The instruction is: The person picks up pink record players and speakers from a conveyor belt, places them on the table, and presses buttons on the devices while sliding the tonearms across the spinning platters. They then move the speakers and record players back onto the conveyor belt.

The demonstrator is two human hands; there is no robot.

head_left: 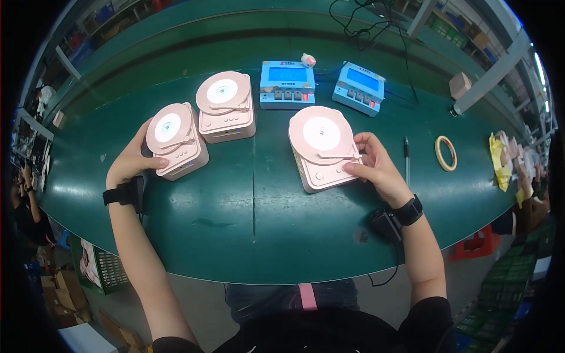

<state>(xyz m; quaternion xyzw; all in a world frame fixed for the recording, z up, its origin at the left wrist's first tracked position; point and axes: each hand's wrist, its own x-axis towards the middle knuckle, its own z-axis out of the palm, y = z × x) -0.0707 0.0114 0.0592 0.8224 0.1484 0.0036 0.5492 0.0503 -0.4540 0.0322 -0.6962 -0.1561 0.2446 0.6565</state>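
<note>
Three pale pink speakers shaped like small record players are on the green table. My left hand grips the leftmost speaker from its left side, thumb on the front edge of its top. A second speaker stands just behind and to the right of that one, touched by neither hand. On the right, my right hand holds the third speaker by its right side, thumb on top near the knobs and fingers behind. This speaker looks slightly tilted; whether it is lifted off the table I cannot tell.
Two blue testers with lit screens, the left tester and right tester, stand at the back; a small figurine tops the left one. A pen and tape roll lie right. Black cables hang behind. A green crate stands below left.
</note>
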